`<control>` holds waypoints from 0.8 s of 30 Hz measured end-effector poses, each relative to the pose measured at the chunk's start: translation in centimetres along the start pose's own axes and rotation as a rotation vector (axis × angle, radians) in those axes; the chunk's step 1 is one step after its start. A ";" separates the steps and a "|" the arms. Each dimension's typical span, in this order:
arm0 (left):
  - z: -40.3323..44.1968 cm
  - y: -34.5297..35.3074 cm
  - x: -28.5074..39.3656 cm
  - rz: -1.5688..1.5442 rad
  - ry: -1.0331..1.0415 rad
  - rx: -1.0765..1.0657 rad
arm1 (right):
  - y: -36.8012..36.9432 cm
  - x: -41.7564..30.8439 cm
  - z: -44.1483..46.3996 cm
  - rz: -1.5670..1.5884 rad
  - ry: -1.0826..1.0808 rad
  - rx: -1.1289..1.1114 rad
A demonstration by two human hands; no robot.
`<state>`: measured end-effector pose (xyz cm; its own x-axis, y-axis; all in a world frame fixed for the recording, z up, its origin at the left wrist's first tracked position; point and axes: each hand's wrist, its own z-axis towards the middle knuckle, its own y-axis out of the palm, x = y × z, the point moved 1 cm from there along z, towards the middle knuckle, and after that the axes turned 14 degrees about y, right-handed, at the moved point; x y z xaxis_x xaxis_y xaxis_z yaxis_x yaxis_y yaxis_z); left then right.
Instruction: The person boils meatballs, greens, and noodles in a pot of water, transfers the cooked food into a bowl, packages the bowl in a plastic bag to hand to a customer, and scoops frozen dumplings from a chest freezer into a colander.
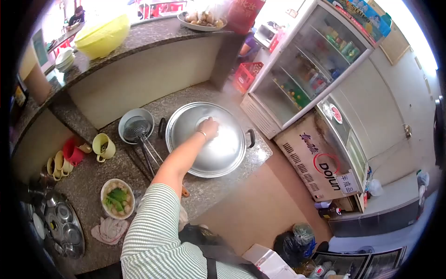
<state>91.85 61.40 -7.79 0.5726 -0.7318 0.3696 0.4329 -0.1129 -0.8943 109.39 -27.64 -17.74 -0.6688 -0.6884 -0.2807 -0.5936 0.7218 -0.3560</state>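
Note:
My left hand point(209, 128) is closed around the top of a large, shiny metal lid point(218, 153), with the knob hidden under the fingers. Beneath the lid, a dark side handle point(251, 138) of the wide pot sticks out on the right, and another shows on the left. I cannot make out whether the lid sits fully on the rim. Left of the pot, a wire strainer point(136, 129) rests in a grey bowl point(144, 114), its long handle running toward my forearm. My right hand is out of view.
A bowl of soup with green leaves point(117, 199), a crumpled cloth point(110, 231), several mugs point(103, 147) and a round tray of metal dishes point(80, 232) occupy the counter's left. A yellow basin point(103, 36) stands on the ledge. The glass-door fridge point(309, 65) is at right.

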 end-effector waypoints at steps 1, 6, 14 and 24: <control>0.1 -0.8 -0.1 -0.010 -0.020 -0.058 | 0.4 -0.1 -0.8 0.000 0.007 -0.004; 0.7 -0.7 -1.8 -0.109 0.059 0.028 | 2.0 -2.6 -1.6 0.056 -0.046 -0.034; -2.3 -1.5 -0.7 -0.329 0.013 0.306 | 7.7 -16.9 1.6 -0.032 -0.170 0.002; -37.5 0.7 18.5 -0.913 -0.677 0.337 | 29.1 -34.0 -4.7 -0.667 -0.474 -0.633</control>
<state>76.65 22.61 -10.99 0.1647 0.0438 0.9854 0.9759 -0.1522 -0.1564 112.74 17.08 -14.41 0.0459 -0.8205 -0.5698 -0.9974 -0.0057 -0.0723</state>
